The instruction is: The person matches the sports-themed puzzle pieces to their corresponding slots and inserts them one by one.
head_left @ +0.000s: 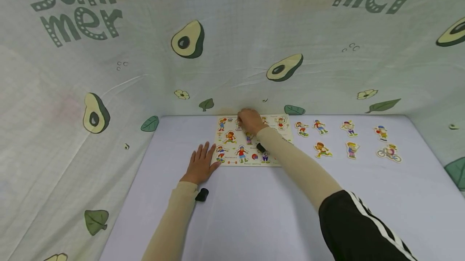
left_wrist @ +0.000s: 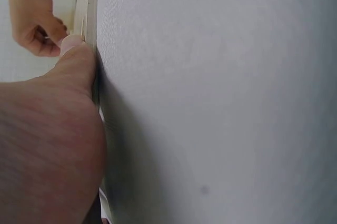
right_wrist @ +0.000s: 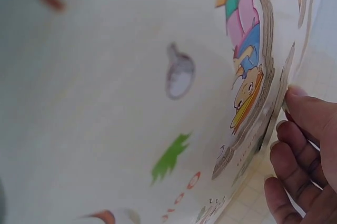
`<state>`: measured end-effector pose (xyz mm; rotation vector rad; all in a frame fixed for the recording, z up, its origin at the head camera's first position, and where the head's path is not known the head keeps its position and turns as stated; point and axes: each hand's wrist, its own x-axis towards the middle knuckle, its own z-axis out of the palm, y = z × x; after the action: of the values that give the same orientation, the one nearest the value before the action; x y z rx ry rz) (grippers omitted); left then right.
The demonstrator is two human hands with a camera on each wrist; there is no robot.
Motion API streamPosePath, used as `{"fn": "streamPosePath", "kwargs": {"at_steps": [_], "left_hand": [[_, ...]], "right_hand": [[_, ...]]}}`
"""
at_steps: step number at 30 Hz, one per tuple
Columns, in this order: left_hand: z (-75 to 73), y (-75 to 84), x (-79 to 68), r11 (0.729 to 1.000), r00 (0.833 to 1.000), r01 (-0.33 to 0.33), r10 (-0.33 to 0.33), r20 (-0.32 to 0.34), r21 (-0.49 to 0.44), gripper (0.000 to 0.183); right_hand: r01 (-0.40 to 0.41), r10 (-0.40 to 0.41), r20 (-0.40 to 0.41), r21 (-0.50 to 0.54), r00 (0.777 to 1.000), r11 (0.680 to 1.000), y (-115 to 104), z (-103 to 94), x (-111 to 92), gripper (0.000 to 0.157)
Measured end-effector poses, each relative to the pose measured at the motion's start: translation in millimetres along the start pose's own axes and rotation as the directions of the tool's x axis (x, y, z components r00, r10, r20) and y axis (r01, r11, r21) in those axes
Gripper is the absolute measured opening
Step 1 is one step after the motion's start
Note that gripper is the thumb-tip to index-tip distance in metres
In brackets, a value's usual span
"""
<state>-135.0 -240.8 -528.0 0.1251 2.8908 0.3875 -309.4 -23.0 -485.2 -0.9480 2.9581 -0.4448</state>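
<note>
A pale wooden puzzle board [head_left: 239, 142] with cartoon sports figures lies at the table's far edge. My left hand [head_left: 199, 166] rests palm down with fingers spread at its left side; the thumb [left_wrist: 79, 58] lies against the board's edge. Over the board's upper part, my right hand [head_left: 250, 120] pinches a thin puzzle piece [right_wrist: 286, 79] between thumb and fingers, close to the board surface. That piece shows edge-on, so its picture is hidden. A raised figure piece in a yellow cap [right_wrist: 247, 95] sits nearby on the board. My right forearm covers the board's lower right part.
Several loose cartoon pieces lie right of the board, including a cyclist [head_left: 389, 153], a runner [head_left: 322, 150] and a skateboarder [head_left: 301, 129]. A hanging cloth with avocado prints [head_left: 232, 51] rises behind the white table [head_left: 247, 212].
</note>
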Motion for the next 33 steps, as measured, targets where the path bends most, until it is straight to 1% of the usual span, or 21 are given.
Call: {"fn": "streamPosePath", "kwargs": {"at_steps": [6, 11, 17, 21, 25, 33], "left_hand": [[1.6, -1.0, 0.5, 1.0, 1.0, 0.002, -0.002, 0.02, 0.006, 0.077], [2.0, -0.4, -0.6, 1.0, 1.0, -0.006, 0.006, 0.009, -0.001, 0.078], [0.0, 1.2, -2.6, 1.0, 1.0, 0.0, 0.0, 0.015, -0.008, 0.077], [-4.0, 4.9, -5.1, 1.0, 1.0, 0.01, -0.01, 0.024, -0.014, 0.076], [-3.7, 4.7, -4.9, 1.0, 0.999, 0.013, -0.012, 0.03, -0.012, 0.077], [-4.9, 4.2, -5.1, 1.0, 1.0, -0.003, 0.003, 0.011, -0.023, 0.074]], "right_hand": [[0.0, 0.0, 0.003, 0.007, 1.0, 1.0, -0.5, 1.2, -0.1, 0.016], [-0.003, 0.003, 0.011, 0.003, 1.0, 1.0, 0.2, 5.4, 1.2, 0.017], [-0.004, 0.004, 0.014, 0.001, 1.0, 1.0, 0.7, 8.5, 2.3, 0.017], [-0.003, 0.003, 0.025, 0.011, 1.0, 1.0, -0.9, 7.7, 1.8, 0.016], [-0.002, 0.001, 0.033, 0.011, 0.999, 1.0, 0.0, 8.0, 1.5, 0.017], [0.006, -0.006, 0.019, 0.01, 1.0, 1.0, 0.2, 7.5, 3.0, 0.014]]}}
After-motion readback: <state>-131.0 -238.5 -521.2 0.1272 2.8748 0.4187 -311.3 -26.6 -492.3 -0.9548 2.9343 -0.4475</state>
